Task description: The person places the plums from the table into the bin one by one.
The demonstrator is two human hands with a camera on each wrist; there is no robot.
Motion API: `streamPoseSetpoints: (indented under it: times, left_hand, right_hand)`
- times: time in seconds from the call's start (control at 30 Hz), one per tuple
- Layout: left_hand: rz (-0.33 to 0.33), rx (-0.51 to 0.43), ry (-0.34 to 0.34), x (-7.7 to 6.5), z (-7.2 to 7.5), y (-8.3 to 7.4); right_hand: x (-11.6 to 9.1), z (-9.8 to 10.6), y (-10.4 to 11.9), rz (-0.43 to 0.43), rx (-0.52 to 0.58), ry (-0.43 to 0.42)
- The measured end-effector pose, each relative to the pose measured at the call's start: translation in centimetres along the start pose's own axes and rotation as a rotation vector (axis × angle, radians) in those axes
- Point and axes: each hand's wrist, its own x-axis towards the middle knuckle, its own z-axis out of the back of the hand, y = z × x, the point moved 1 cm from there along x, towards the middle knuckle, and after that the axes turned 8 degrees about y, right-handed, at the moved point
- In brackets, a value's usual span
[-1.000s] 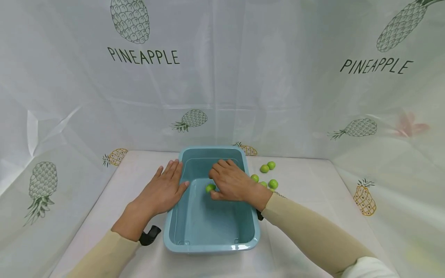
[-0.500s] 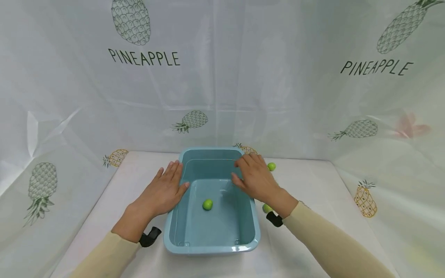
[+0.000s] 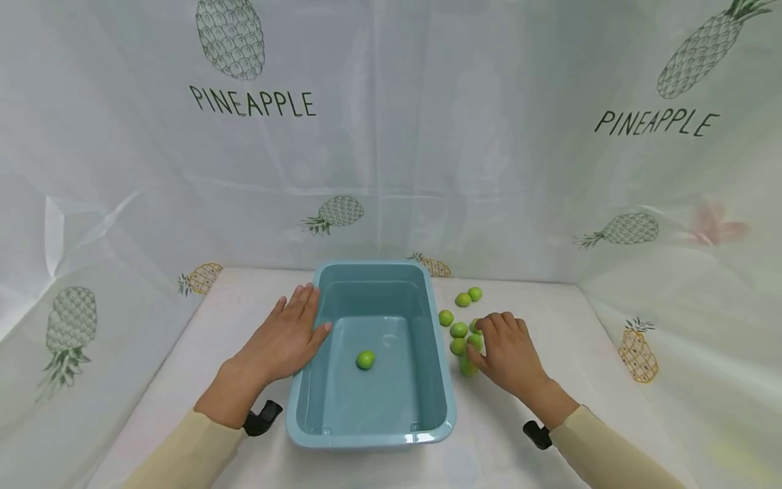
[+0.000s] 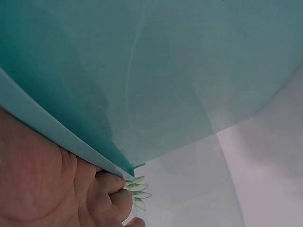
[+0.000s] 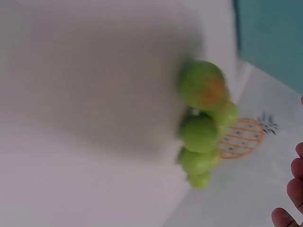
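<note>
A light-blue plastic basin (image 3: 370, 414) stands on the white table, with one lime (image 3: 365, 360) on its floor. My left hand (image 3: 277, 343) rests with straight fingers along the basin's left rim; the left wrist view shows its palm (image 4: 42, 184) against the outer edge. To the right of the basin lie several green limes (image 3: 459, 329). Over their near end is my right hand (image 3: 507, 356), its fingers loosely bent and nothing seen held in it. In the right wrist view, fingertips (image 5: 296, 187) show at the right edge, apart from the clustered limes (image 5: 200, 133).
A white sheet (image 3: 476, 170) printed with pineapples hangs behind and around the table (image 3: 531, 305). Two limes (image 3: 468, 296) lie farther back, near the basin's far right corner. A black wrist strap (image 3: 263, 418) is by the left cuff, another black strap (image 3: 537, 435) by the right.
My right hand has left the basin, moving right over the limes. The lime it let go of has rolled slightly nearer on the basin floor. My left hand has stayed put.
</note>
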Motion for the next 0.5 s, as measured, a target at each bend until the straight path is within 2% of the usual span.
streamPoseSetpoints:
  times: [0.23,0.5]
  left_hand:
    - [-0.003,-0.001,-0.001,0.0,0.2,0.1]
    - [-0.003,0.001,-0.007,0.0,0.2,-0.2]
  right_hand:
    - [-2.3,-2.7,0.5,0.031,-0.062,0.050]
    - [-3.5,-3.8,0.3,0.015,-0.080,0.093]
